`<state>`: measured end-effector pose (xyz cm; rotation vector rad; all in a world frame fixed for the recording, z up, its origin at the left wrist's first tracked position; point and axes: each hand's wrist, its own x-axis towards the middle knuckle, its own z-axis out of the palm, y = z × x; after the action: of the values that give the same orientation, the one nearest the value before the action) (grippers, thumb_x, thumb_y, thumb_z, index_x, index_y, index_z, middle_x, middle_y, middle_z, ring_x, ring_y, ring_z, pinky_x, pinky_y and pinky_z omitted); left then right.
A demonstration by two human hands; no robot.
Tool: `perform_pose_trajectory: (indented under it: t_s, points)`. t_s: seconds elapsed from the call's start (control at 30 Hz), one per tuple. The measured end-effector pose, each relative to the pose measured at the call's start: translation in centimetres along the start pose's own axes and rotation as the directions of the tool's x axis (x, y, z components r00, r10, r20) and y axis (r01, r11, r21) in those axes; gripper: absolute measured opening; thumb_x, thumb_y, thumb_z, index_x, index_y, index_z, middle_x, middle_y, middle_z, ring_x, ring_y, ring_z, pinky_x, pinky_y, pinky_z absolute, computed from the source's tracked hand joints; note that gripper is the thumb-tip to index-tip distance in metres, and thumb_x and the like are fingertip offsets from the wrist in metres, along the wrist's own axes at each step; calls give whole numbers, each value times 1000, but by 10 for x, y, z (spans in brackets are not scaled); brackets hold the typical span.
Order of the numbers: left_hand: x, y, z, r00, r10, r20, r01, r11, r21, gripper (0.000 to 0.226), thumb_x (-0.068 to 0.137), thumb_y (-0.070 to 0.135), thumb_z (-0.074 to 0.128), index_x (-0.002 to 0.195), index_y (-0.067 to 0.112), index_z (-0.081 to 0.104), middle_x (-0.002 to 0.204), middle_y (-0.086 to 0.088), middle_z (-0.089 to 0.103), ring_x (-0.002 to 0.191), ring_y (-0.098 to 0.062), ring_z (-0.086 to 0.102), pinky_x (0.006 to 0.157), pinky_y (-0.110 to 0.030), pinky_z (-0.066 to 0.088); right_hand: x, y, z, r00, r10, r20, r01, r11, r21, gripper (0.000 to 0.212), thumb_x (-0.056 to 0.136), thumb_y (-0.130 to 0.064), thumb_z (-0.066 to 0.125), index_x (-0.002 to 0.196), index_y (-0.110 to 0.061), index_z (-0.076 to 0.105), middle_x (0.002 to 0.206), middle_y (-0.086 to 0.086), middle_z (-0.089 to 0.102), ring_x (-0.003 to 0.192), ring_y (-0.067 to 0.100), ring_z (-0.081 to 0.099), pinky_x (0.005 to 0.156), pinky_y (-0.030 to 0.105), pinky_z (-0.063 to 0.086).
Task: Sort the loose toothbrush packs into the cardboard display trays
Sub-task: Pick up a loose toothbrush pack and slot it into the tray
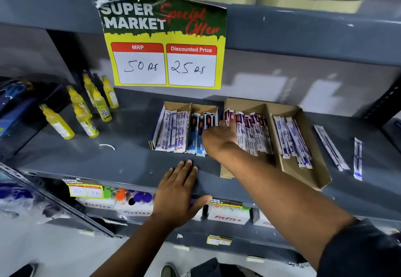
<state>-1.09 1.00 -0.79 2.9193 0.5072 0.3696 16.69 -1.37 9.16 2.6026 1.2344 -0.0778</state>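
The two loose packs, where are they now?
The loose packs lie flat on the grey shelf at the right, just right of the larger tray.

Matt brown cardboard trays (288, 111), glossy plastic packs (256, 133), smooth grey metal shelf (130, 159)

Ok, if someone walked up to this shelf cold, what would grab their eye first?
Probably the yellow Special Offer sign taped to the upper shelf edge, with 50 and 25 handwritten. Below it, the right hand reaches between two cardboard trays of toothbrush packs. Two loose packs lie at far right, and yellow glue bottles stand on the left.
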Motion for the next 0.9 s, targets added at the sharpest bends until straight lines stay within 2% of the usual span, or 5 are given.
perform_pose_trajectory:
  t_s: [0.1, 0.27, 0.53, 0.67, 0.9]
  points:
    - [0, 0, 0, 1000, -2, 12, 2, 1000, 2, 82, 88, 73, 38, 137, 8, 49, 148, -13, 43, 138, -29, 36, 111, -50, 30, -2, 2, 4, 1000, -5, 7, 5, 1000, 28, 13, 78, -4, 57, 75, -17, 54, 104, 7, 68, 128, 35, 39, 108, 66, -6]
    - [0, 2, -2, 1000, -9, 23, 9, 1000, -3, 84, 88, 75, 35, 137, 8, 49, 148, -13, 42, 138, -30, 36, 110, -50, 32, -5, 4, -1, 1000, -10, 6, 9, 999, 46, 18, 76, -2, 54, 67, -16, 50, 99, 6, 67, 130, 34, 37, 108, 66, -9]
    - [0, 2, -6, 998, -37, 58, 36, 999, 21, 85, 88, 76, 31, 140, 11, 46, 150, -9, 41, 139, -27, 34, 112, -46, 24, -26, 104, -26, 918, 201, -342, -43, 908, 416, 35, 90, -24, 51, 120, -38, 61, 127, 1, 64, 120, 27, 52, 111, 55, 23]
    - [2, 3, -4, 996, -32, 81, 25, 996, 81, 86, 88, 76, 26, 139, 10, 47, 150, -11, 40, 140, -28, 33, 112, -47, 25, -54, 212, -10, 894, 398, -205, -256, 829, 497, 30, 86, -34, 50, 111, -29, 67, 121, 9, 67, 109, 37, 60, 92, 45, 49]
    - [2, 5, -2, 998, -30, 57, 25, 996, 89, 87, 86, 73, 31, 133, 4, 53, 146, -15, 45, 136, -32, 39, 109, -51, 32, -107, 305, 78, 767, 596, 237, -641, 697, 322, 30, 76, -35, 57, 102, -21, 65, 110, 13, 65, 107, 37, 59, 90, 46, 51]
